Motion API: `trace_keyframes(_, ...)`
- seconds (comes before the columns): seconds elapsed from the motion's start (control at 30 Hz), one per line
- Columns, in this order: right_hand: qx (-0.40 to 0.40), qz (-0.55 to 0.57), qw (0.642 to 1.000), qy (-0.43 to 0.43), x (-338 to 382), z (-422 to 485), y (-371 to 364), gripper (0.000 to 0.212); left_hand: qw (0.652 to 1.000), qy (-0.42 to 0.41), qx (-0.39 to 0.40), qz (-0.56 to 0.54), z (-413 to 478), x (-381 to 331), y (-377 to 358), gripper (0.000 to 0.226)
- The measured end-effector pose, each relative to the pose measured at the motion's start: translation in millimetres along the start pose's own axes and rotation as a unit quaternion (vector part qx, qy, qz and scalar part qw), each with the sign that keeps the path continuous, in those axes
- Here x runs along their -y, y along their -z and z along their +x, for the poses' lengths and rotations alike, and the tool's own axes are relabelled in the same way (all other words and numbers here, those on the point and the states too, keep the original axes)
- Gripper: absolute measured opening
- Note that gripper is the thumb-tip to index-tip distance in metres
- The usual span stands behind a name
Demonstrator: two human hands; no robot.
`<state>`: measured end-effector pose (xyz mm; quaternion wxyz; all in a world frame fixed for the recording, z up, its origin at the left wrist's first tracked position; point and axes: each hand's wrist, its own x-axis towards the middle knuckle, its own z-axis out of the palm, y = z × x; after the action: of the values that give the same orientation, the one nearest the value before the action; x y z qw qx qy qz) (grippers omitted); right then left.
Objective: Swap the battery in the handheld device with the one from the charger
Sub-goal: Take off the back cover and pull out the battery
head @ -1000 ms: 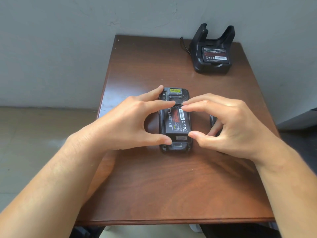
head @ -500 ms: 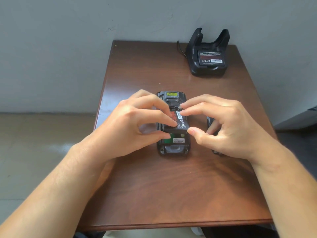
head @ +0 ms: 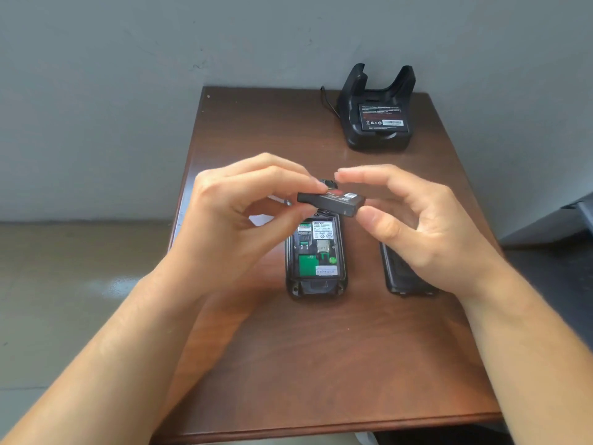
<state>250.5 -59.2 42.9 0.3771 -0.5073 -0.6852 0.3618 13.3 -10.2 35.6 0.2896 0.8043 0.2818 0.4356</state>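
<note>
The black handheld device (head: 316, 285) lies face down mid-table with its battery bay open, showing green boards and white labels. A black battery (head: 333, 203) hangs tilted just above the bay's far end, pinched between the thumb and index finger of my left hand (head: 237, 213). My right hand (head: 426, 226) is at the battery's right end, fingers spread, thumb tip against its corner and index finger above it. A black charger cradle (head: 378, 141) stands at the table's far right with a second battery (head: 383, 118) seated in it.
The device's black back cover (head: 398, 277) lies on the brown wooden table (head: 321, 364) just right of the device, partly under my right hand. A cable runs behind the charger. A grey wall borders the table's far edge; floor lies to the left.
The battery has come out of the device and risen above it in my left hand. The bay is now exposed. My right hand's fingers have opened off the battery.
</note>
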Motion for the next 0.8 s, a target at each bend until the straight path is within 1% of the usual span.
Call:
trace_keyframes(0.07, 0.029, 0.048, 0.998, -0.014, 1.1, -1.4, 5.0, 0.046, 0.999, 0.008, 0.007, -0.039, 1.9, -2.4, -0.7, 0.023)
trace_keyframes(0.17, 0.077, 0.112, 0.991, -0.022, -0.1, -4.8, 12.4, 0.053, 0.997, -0.002, 0.026, -0.073, 2.2, -4.7, -3.4, 0.024)
trace_keyframes(0.3, 0.102, 0.133, 0.986, -0.016, 0.9, -6.3, 15.5, 0.057, 0.995, -0.007, 0.041, -0.09, 3.2, -7.6, -7.7, 0.022)
trace_keyframes(0.43, 0.121, 0.06, 0.991, -0.004, 3.7, -6.3, 21.3, 0.057, 0.995, -0.011, 0.049, -0.085, 6.0, -8.0, -10.2, 0.02)
trace_keyframes(0.6, 0.13, -0.036, 0.991, 0.023, 15.7, -8.2, 31.4, 0.061, 0.992, 0.014, 0.067, -0.107, 5.9, -9.8, -13.8, 0.017)
trace_keyframes(0.7, 0.111, -0.107, 0.987, 0.049, 16.7, -5.9, 35.5, 0.063, 0.991, 0.025, 0.062, -0.118, 6.4, -8.9, -18.9, 0.023)
trace_keyframes(0.8, 0.075, -0.166, 0.982, 0.057, 7.6, -2.7, 41.9, 0.065, 0.984, 0.074, 0.032, -0.157, 6.9, -7.9, -23.7, 0.036)
